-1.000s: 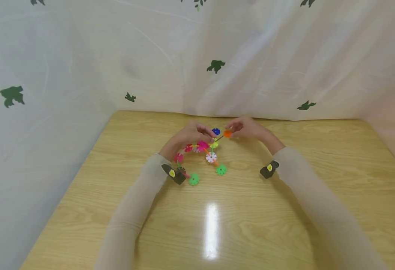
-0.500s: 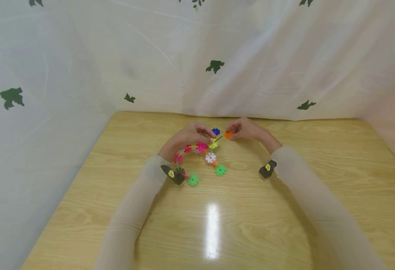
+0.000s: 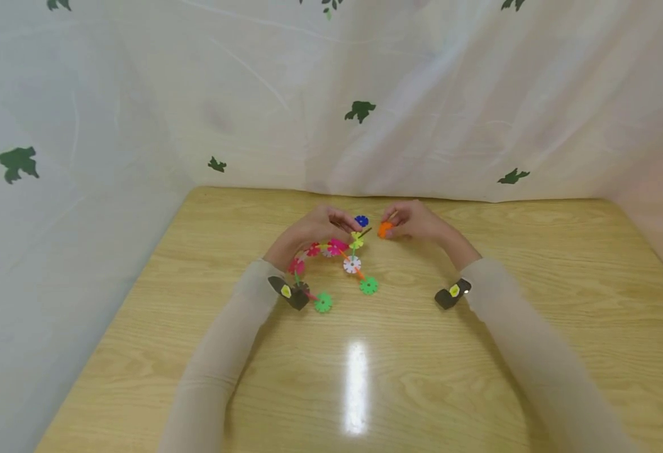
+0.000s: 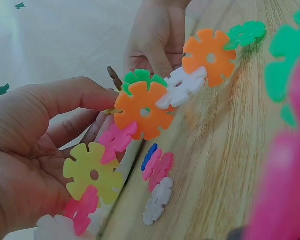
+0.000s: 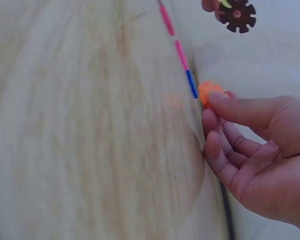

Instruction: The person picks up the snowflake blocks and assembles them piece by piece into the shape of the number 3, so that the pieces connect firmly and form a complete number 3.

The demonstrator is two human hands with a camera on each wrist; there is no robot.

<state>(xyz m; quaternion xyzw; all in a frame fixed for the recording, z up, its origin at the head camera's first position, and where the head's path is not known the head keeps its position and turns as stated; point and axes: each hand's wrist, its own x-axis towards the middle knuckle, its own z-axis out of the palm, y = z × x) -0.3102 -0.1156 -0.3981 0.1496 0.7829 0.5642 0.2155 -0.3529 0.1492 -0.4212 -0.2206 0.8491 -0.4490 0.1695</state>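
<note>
While the left hand [image 3: 321,228] pinches a chain of notched, flower-shaped discs [image 3: 337,246], its thumb and fingers meet at a yellow disc [image 3: 356,241]. A dark brown disc [image 5: 237,18] is joined to that yellow one and juts from the left fingertips toward the right hand [image 3: 416,220]. The right hand grips an orange disc [image 3: 385,230] between thumb and forefinger, the thumb laid over its face and the other fingers loosely curled below it. Between the two sets of fingertips there is a gap, so the orange disc is apart from the brown one. Just beyond the left fingertips sits a blue disc [image 3: 362,221], while a white disc [image 3: 352,264] and then a green disc [image 4: 246,33] lie on the wearer's side of them. Under the left palm and back toward the wrist run pink pieces, one of them a pink disc [image 3: 296,266], with a second green disc [image 3: 323,302] nearer the wearer than any finger. Below both hands spreads a wooden table [image 3: 450,377], and past the fingers, at its far edge, hangs a pale curtain [image 3: 422,145] with dark green prints.
</note>
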